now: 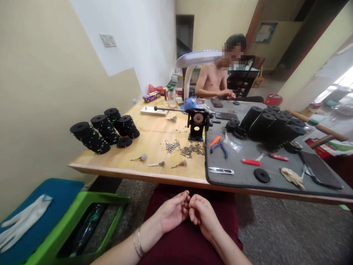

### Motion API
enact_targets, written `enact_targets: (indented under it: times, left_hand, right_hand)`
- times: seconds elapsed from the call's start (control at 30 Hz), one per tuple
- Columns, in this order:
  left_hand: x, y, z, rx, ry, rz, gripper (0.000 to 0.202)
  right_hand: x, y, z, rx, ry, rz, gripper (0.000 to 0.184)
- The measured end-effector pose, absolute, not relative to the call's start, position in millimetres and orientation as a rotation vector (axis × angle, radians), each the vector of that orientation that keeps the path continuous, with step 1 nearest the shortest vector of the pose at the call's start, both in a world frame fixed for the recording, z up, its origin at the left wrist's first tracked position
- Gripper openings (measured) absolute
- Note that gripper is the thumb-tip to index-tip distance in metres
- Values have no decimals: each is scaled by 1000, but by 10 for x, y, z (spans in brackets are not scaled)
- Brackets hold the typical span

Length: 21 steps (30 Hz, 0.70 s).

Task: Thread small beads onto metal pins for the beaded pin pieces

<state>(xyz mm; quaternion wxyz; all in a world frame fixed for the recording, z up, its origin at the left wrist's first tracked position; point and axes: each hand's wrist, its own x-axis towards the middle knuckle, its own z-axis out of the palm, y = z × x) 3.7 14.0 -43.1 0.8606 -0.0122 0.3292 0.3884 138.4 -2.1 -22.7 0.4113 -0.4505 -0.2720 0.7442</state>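
spools [83, 134]: black | mat [234, 180]: grey | pliers [224, 151]: blue-handled | lap cloth [171, 244]: maroon

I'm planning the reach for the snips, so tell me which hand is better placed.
Probably the right hand: the snips lie on the mat ahead of it and to its right, nearer it than the left hand. Both hands look busy together, though.

Smooth wooden tabletop [150, 136], matt desk pad [237, 184], shiny metal snips [224, 171].
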Motion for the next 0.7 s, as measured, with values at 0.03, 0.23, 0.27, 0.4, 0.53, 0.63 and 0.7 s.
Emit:
enact_targets:
  times: [0.03,0.23,0.27,0.4,0.53,0.63,0.7]
  left_hand:
    - [37,138,-438,-23,689,815,5]
    - [51,118,-444,59,665,799,6]
    - [57,114,-431,74,671,798,6]
    - [84,100,-348,147,679,815,12]
    - [107,87,-285,233,664,830,22]
    - [121,73,-270,305,649,838,23]
    - [128,64,-265,363,636,838,21]
  right_hand:
    - [1384,-22,-230,-1134,-684,1873,18]
    - [1383,-22,-236,-1118,-707,1871,25]
    - [1382,-22,-233,-1118,-718,1867,27]
    - [1378,-24,-232,-1136,-758,1843,35]
    - [1369,-20,-255,-1132,-797,1813,39]
    - [1364,-13,-259,-1143,-822,1786,42]
    - [1365,-7,-249,-1154,-834,1766,42]
